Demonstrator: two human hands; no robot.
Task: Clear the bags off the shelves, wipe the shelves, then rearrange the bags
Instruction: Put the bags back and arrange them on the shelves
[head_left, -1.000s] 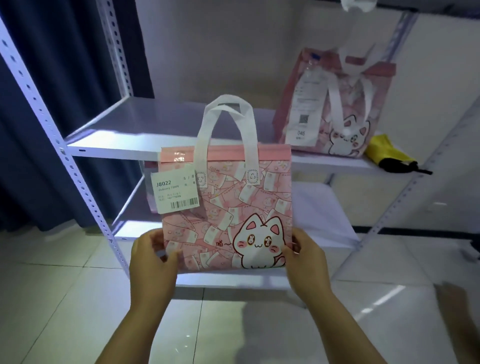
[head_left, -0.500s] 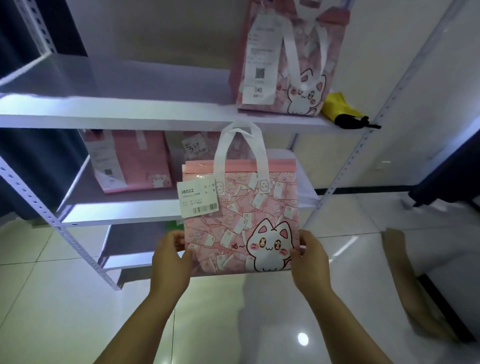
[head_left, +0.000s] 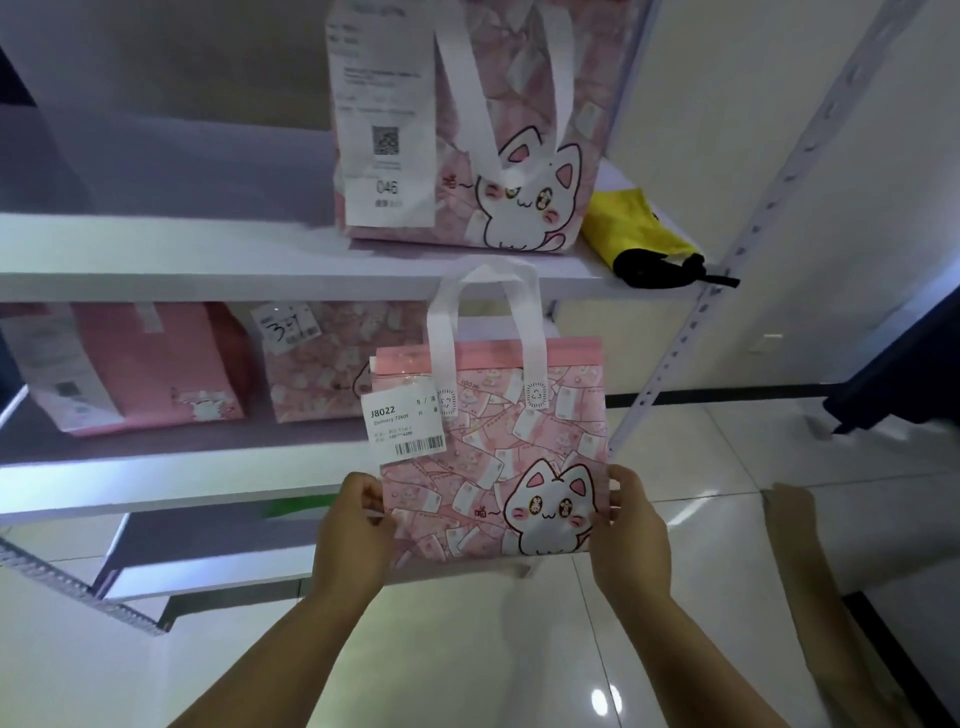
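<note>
I hold a pink cat-print bag (head_left: 498, 441) with white handles and a "J8022" label upright in front of the white shelving. My left hand (head_left: 358, 525) grips its lower left edge and my right hand (head_left: 628, 530) grips its lower right edge. A larger pink cat bag (head_left: 467, 130) with a long receipt stands on the upper shelf (head_left: 182, 260). On the middle shelf (head_left: 156, 467) sit a plain pink bag (head_left: 140, 364) and a patterned pink bag (head_left: 322, 369) with a handwritten tag, the latter partly hidden behind the held bag.
A yellow and black folded umbrella (head_left: 639, 239) lies at the right end of the upper shelf. The perforated metal upright (head_left: 727, 270) slants on the right. A lower shelf (head_left: 208, 561) shows below. Another person's limb (head_left: 800, 561) rests on the glossy tiled floor at right.
The view has dropped and closed in on the shelves, revealing the two bags on the middle shelf. The held bag stays in both hands, now level with the middle shelf.
</note>
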